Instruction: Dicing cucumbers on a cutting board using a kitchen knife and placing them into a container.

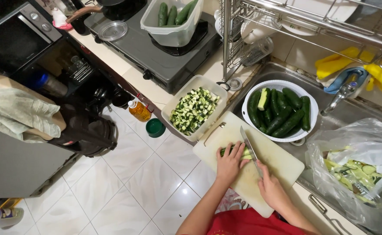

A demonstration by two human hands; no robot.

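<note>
My left hand [230, 162] presses down on a green cucumber [244, 152] lying on a pale cutting board [282, 162]. My right hand [271, 186] grips the handle of a kitchen knife [248, 144], whose blade rests across the cucumber just beside my left fingers. To the left of the board stands a rectangular tub [175, 105] filled with chopped cucumber pieces [194, 109]. Behind the board, a white colander [248, 119] in the sink holds several whole cucumbers [282, 114].
A clear plastic bag [352, 143] of peelings sits at the right. A gas stove [156, 56] carries a container [173, 37] of cucumbers. A dish rack [286, 17], faucet [345, 91] and yellow cloths [336, 61] are behind. An oil bottle [139, 110] and green bowl [155, 127] stand below.
</note>
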